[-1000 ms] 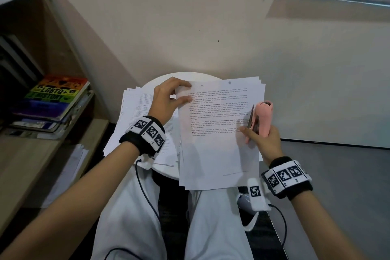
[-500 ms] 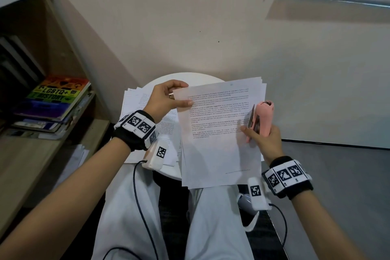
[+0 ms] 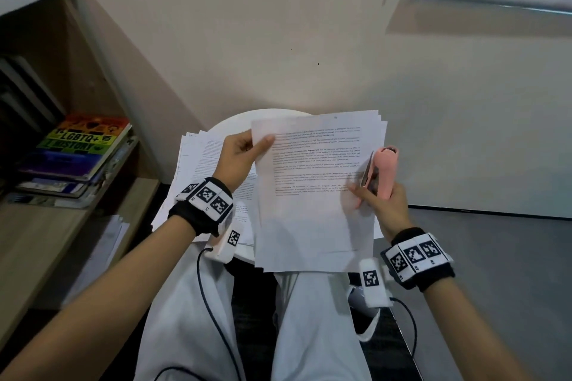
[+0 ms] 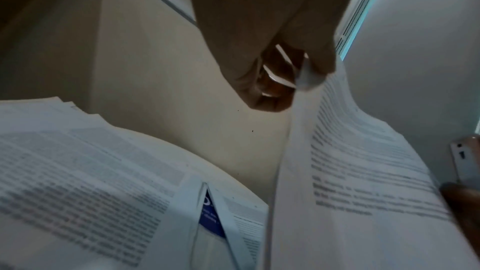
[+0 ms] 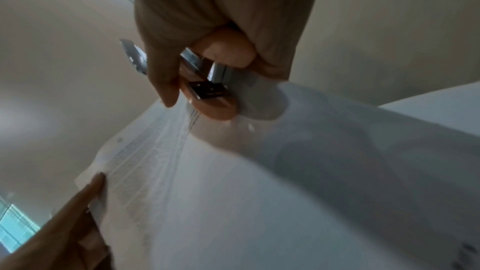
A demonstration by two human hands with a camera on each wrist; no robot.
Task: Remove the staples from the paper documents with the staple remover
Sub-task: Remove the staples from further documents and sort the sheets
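Observation:
A printed paper document (image 3: 309,210) lies on top of a paper stack over the small round white table (image 3: 230,128). My left hand (image 3: 244,151) pinches its top-left corner between thumb and fingers and holds that corner raised; the left wrist view shows this left hand (image 4: 272,69) on the curved sheet (image 4: 350,171). My right hand (image 3: 380,201) grips a pink staple remover (image 3: 385,170) with metal jaws at the document's right edge, one finger touching the page. From the right wrist, the staple remover (image 5: 207,89) sits against the paper (image 5: 233,192). No staple is visible.
A second pile of printed sheets (image 3: 207,158) lies to the left on the table. Books (image 3: 80,145) are stacked on a wooden shelf (image 3: 46,226) at left. A beige wall stands close behind the table. My legs in white trousers are below.
My left hand has shifted from pressing the page's upper-left area to pinching its corner and lifting it. The right hand with the staple remover has barely moved.

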